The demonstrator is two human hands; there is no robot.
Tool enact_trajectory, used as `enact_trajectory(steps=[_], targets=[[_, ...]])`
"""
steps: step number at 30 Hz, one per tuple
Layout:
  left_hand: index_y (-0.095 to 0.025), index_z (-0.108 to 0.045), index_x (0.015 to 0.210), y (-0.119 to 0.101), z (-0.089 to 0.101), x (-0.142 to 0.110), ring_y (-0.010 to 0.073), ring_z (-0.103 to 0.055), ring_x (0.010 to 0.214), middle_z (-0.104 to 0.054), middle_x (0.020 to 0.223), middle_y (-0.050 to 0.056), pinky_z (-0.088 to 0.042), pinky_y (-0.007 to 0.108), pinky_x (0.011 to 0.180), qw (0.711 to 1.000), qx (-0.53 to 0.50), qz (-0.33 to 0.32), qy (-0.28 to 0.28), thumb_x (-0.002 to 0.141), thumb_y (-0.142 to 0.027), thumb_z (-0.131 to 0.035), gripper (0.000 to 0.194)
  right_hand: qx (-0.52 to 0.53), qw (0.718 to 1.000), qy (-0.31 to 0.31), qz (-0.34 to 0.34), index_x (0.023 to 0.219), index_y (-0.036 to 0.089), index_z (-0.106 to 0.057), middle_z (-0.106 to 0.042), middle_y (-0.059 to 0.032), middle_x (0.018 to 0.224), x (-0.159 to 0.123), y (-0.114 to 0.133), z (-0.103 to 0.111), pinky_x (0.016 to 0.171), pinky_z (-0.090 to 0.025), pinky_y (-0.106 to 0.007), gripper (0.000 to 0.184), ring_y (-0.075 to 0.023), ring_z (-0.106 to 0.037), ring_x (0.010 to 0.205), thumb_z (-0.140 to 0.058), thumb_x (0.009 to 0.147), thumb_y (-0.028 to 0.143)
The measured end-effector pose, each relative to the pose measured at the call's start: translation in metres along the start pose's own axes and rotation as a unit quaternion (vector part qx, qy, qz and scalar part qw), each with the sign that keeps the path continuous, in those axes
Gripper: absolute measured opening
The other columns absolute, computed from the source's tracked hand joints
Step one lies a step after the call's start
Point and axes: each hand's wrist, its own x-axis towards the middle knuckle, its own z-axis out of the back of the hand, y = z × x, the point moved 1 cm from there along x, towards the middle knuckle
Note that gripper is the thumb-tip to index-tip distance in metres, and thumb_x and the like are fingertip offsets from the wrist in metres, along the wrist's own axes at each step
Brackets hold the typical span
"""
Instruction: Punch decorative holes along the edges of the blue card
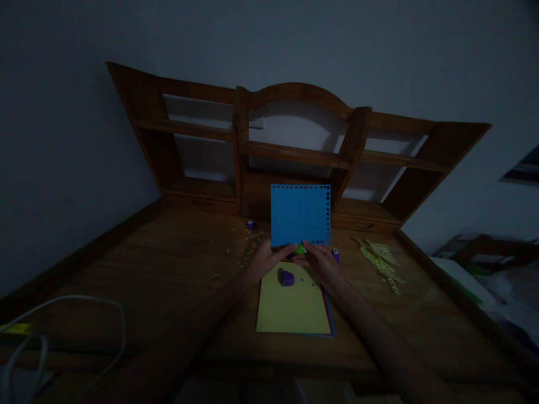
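Observation:
A blue sheet of paper (300,214) stands upright in front of me, with rows of small punched holes along its top, right and part of its bottom edge. At that bottom edge sits a small green paper punch (300,249), with my right hand (319,262) closed around it. My left hand (264,260) pinches the sheet's lower left part, its thumb reaching toward the punch; its other fingers are partly hidden. Below my hands, a purple paper punch (287,278) and a few blue cut-out bits rest on a stack of coloured paper (293,311), yellow on top.
Small purple punches stand behind my left hand (250,224) and beside my right hand (336,255). Yellow cut-out bits (248,247) lie scattered at left. Punched yellow paper strips (381,262) are heaped at right. A wooden shelf (295,151) backs the desk; a white cable (84,297) loops at left.

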Motion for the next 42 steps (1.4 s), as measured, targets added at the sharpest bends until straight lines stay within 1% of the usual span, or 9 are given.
enact_trajectory(steps=[4, 9, 16, 19, 23, 28, 33, 38, 42], targets=[[-0.014, -0.066, 0.084, 0.012, -0.008, 0.0, 0.0186, -0.064, 0.076, -0.07, 0.082, 0.007, -0.049, 0.027, 0.069, 0.999, -0.003, 0.037, -0.006, 0.059, -0.042, -0.089, 0.044, -0.01, 0.999, -0.038, 0.032, 0.075, 0.019, -0.074, -0.073, -0.0038, 0.079, 0.001, -0.002, 0.003, 0.072, -0.055, -0.03, 0.031, -0.0193, -0.068, 0.072, -0.084, 0.07, 0.047], [-0.015, -0.072, 0.088, 0.015, -0.014, -0.001, 0.0237, -0.068, 0.087, -0.074, 0.094, 0.009, -0.053, 0.032, 0.076, 0.997, -0.034, 0.046, 0.057, 0.066, -0.043, -0.084, 0.038, -0.154, 0.984, -0.033, 0.079, 0.073, 0.021, -0.077, -0.075, -0.0044, 0.085, -0.002, -0.009, 0.002, 0.076, -0.053, -0.033, 0.031, -0.0224, -0.068, 0.079, -0.077, 0.076, 0.051], [-0.02, -0.073, 0.095, 0.012, -0.01, 0.001, 0.0243, -0.069, 0.094, -0.075, 0.101, 0.007, -0.053, 0.037, 0.09, 0.998, -0.053, 0.017, 0.011, 0.061, -0.038, -0.086, 0.04, -0.09, 0.995, 0.006, 0.047, 0.077, 0.02, -0.079, -0.076, -0.0057, 0.088, -0.008, -0.007, -0.007, 0.079, -0.057, -0.037, 0.031, -0.023, -0.07, 0.079, -0.08, 0.075, 0.051], [-0.017, -0.071, 0.093, 0.008, -0.007, 0.001, 0.0215, -0.069, 0.085, -0.075, 0.096, 0.008, -0.054, 0.034, 0.082, 0.999, -0.045, 0.006, 0.002, 0.063, -0.039, -0.085, 0.039, -0.107, 0.992, 0.0, 0.06, 0.079, 0.019, -0.078, -0.075, -0.0071, 0.083, -0.008, -0.005, -0.005, 0.074, -0.056, -0.036, 0.037, -0.0232, -0.069, 0.075, -0.075, 0.079, 0.055], [-0.015, -0.068, 0.087, 0.0, 0.001, 0.005, 0.0123, -0.058, 0.058, -0.068, 0.072, 0.004, -0.046, 0.023, 0.056, 0.998, -0.052, 0.002, -0.024, 0.079, -0.046, -0.07, 0.032, -0.15, 0.98, -0.063, 0.117, 0.07, 0.018, -0.073, -0.07, -0.0058, 0.066, -0.006, 0.002, 0.002, 0.059, -0.048, -0.03, 0.046, -0.0191, -0.062, 0.057, -0.065, 0.085, 0.061], [-0.017, -0.063, 0.091, 0.002, 0.004, 0.008, 0.0044, -0.027, 0.039, -0.057, 0.066, -0.001, -0.019, 0.019, 0.038, 0.971, -0.197, 0.133, 0.04, 0.085, -0.052, -0.056, 0.035, -0.17, 0.971, -0.074, 0.151, 0.053, 0.019, -0.062, -0.056, -0.0002, 0.054, -0.005, 0.008, 0.005, 0.061, -0.04, -0.028, 0.053, -0.0151, -0.052, 0.056, -0.061, 0.089, 0.059], [-0.019, -0.063, 0.094, -0.001, -0.001, 0.001, 0.0022, -0.026, 0.039, -0.055, 0.068, -0.002, -0.015, 0.02, 0.04, 0.96, -0.18, 0.189, 0.098, 0.079, -0.058, -0.067, 0.042, -0.205, 0.966, -0.042, 0.15, 0.056, 0.02, -0.064, -0.06, -0.0021, 0.059, -0.008, 0.009, -0.003, 0.064, -0.038, -0.029, 0.052, -0.0172, -0.053, 0.061, -0.058, 0.09, 0.06], [-0.016, -0.054, 0.072, -0.005, 0.001, -0.002, 0.0025, -0.032, 0.041, -0.053, 0.065, -0.002, -0.021, 0.02, 0.041, 0.975, -0.154, 0.156, 0.044, 0.075, -0.061, -0.072, 0.049, -0.272, 0.95, -0.026, 0.149, 0.053, 0.02, -0.062, -0.06, -0.0019, 0.06, -0.013, 0.008, -0.005, 0.067, -0.04, -0.029, 0.052, -0.0179, -0.054, 0.064, -0.06, 0.089, 0.058], [-0.017, -0.05, 0.065, -0.005, 0.002, 0.0, 0.0041, -0.033, 0.039, -0.048, 0.057, -0.004, -0.022, 0.021, 0.039, 0.984, -0.132, 0.116, -0.006, 0.079, -0.06, -0.068, 0.05, -0.228, 0.963, -0.031, 0.142, 0.067, 0.022, -0.066, -0.066, 0.0003, 0.069, -0.013, 0.0, -0.003, 0.07, -0.044, -0.03, 0.033, -0.0184, -0.057, 0.066, -0.075, 0.079, 0.051]])
